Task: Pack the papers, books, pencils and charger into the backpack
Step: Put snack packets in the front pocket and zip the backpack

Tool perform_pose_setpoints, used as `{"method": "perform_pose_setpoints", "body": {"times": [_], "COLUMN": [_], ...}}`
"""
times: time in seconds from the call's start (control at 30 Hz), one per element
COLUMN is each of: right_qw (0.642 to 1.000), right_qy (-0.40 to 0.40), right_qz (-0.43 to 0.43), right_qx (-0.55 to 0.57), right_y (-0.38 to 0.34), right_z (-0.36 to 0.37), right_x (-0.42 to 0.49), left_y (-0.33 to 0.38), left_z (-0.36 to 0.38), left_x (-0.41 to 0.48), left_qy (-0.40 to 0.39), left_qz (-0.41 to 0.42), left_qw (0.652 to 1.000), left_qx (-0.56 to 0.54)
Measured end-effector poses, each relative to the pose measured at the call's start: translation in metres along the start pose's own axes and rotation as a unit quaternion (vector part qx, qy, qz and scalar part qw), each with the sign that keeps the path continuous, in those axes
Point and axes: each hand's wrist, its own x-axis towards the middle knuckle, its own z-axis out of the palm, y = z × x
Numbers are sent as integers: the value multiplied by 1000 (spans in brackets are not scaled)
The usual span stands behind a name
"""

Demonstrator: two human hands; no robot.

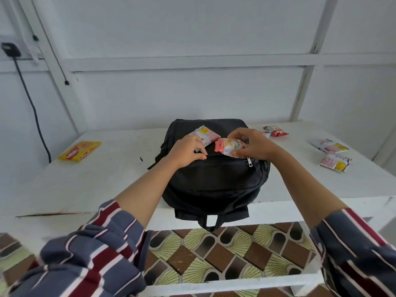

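Observation:
A black backpack [214, 181] lies flat on the white table [85, 185], its straps hanging over the front edge. My right hand [250, 144] grips a red and white snack packet [227, 146] at the pocket opening, just above the zipper pull [250, 162]. My left hand [188, 151] pinches the fabric edge of that pocket. Behind my left hand, a second red and white packet [205, 135] lies on top of the backpack. No papers, books, pencils or charger show on the table.
A yellow biscuit pack [80, 150] lies at the table's left. More red and white packets lie at the back right [275, 131] and far right [331, 146], [335, 162]. A black cable [32, 103] hangs from a wall plug at left. Patterned floor shows below.

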Motion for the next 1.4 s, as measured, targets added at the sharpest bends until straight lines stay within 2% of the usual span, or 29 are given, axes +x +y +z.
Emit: {"method": "perform_pose_setpoints", "body": {"times": [0.2, 0.43, 0.73, 0.8, 0.9, 0.97, 1.07, 1.17, 1.3, 1.4], "right_qw": [998, 994, 986, 980, 954, 945, 966, 974, 958, 956], "right_qy": [-40, -99, -10, 46, 169, 218, 198, 170, 212, 236], "right_qz": [-21, -31, -61, -63, -113, -103, -51, -16, 49, 19], "right_qx": [48, 24, -153, -184, -220, -220, -161, -152, -187, -176], "right_y": [-13, -28, -33, -33, -26, -19, -9, -4, -2, -5], "right_z": [-10, 5, 47, 56, 66, 65, 58, 56, 62, 65], "right_x": [-4, 0, 13, 12, 10, 10, 13, 21, 37, 41], "left_y": [-3, -1, -3, -4, -7, -9, -9, -9, -10, -10], "left_z": [-6, -14, -21, -21, -21, -20, -20, -21, -22, -23], "left_x": [8, 15, 21, 21, 20, 19, 19, 18, 19, 20], "left_qy": [5, 41, 67, 67, 62, 53, 48, 42, 41, 44], "left_qz": [-43, -47, -22, -22, -16, -11, -6, -7, -7, -4], "left_qw": [988, 979, 981, 980, 980, 979, 979, 978, 977, 977], "left_qx": [-146, -196, -183, -184, -190, -195, -198, -204, -209, -210]}}
